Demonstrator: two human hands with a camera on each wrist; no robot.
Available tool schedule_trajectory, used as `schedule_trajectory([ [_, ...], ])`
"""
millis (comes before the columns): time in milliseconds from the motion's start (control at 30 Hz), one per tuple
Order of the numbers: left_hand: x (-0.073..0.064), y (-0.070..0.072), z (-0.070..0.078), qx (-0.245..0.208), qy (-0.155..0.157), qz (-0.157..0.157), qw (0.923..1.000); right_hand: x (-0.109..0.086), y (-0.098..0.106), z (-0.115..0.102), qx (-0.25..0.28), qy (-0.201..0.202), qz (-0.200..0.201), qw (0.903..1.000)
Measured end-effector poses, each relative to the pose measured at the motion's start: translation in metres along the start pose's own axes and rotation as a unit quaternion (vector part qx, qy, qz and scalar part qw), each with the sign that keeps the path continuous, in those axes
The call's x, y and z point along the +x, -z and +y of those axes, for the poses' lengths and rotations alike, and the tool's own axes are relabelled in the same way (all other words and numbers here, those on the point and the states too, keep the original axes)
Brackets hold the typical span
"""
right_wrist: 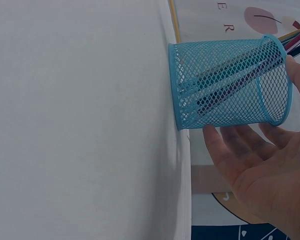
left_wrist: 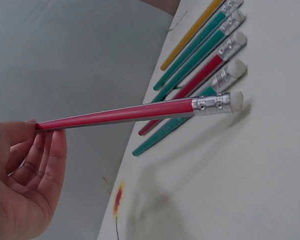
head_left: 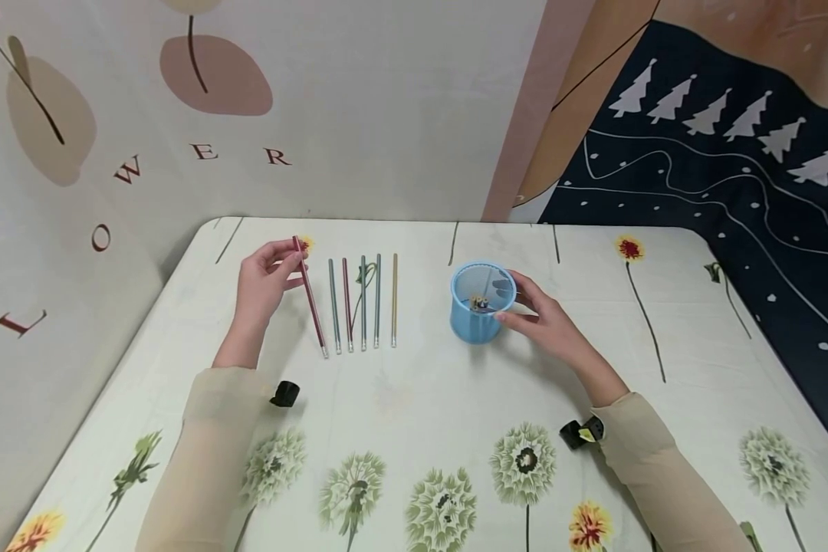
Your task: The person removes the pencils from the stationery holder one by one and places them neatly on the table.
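Observation:
My left hand [head_left: 262, 284] pinches a red pencil [head_left: 310, 299] between thumb and fingertips near the end opposite its white eraser. That pencil slants, its eraser end nearer me and low over the table; in the left wrist view it overlaps a row of pencils [left_wrist: 200, 75]. The row lies side by side: teal, red and one yellow pencil [head_left: 395, 299]. Around a light blue mesh pencil cup [head_left: 474, 326], my right hand [head_left: 545, 318] curls from the right, thumb at the rim. Through the mesh in the right wrist view, several pencils [right_wrist: 297, 42] lean inside and stick out past the rim.
A white cloth printed with flowers covers the table [head_left: 400, 399]. Behind the table hangs a pale printed backdrop [head_left: 386, 115], with a dark tree-patterned cloth [head_left: 690, 169] at the right. Black wrist devices, left [head_left: 286, 393] and right [head_left: 582, 434], sit by the sleeves.

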State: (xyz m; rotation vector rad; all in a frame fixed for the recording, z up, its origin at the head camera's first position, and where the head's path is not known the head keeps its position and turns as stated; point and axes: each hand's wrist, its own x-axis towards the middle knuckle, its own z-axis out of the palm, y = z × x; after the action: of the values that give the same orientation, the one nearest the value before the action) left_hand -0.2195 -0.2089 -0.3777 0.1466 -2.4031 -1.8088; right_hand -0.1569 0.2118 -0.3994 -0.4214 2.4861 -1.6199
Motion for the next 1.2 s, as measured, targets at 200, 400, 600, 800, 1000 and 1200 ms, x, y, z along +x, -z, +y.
schedule_trajectory([
  [200,0.009,0.001,-0.008,0.016,0.047,-0.013,0.9987,0.000,0.000,0.000,-0.001,-0.002,0.001,1.0000],
  [400,0.019,0.000,-0.015,0.036,0.080,-0.038,0.9954,0.000,0.000,0.000,0.000,0.001,0.001,1.0000],
  [600,0.027,-0.003,-0.020,0.073,0.104,-0.058,0.9902,0.000,-0.001,0.000,-0.001,0.001,0.001,1.0000],
  [800,0.031,-0.006,-0.025,0.110,0.124,-0.056,0.9845,0.000,0.000,0.000,0.000,0.001,0.002,1.0000],
  [1000,0.032,-0.010,-0.029,0.118,0.141,-0.052,0.9816,0.001,0.000,-0.001,0.002,0.000,0.001,1.0000],
  [1200,0.034,-0.014,-0.030,0.124,0.151,-0.052,0.9794,0.001,0.000,0.001,0.003,0.002,0.000,1.0000],
])
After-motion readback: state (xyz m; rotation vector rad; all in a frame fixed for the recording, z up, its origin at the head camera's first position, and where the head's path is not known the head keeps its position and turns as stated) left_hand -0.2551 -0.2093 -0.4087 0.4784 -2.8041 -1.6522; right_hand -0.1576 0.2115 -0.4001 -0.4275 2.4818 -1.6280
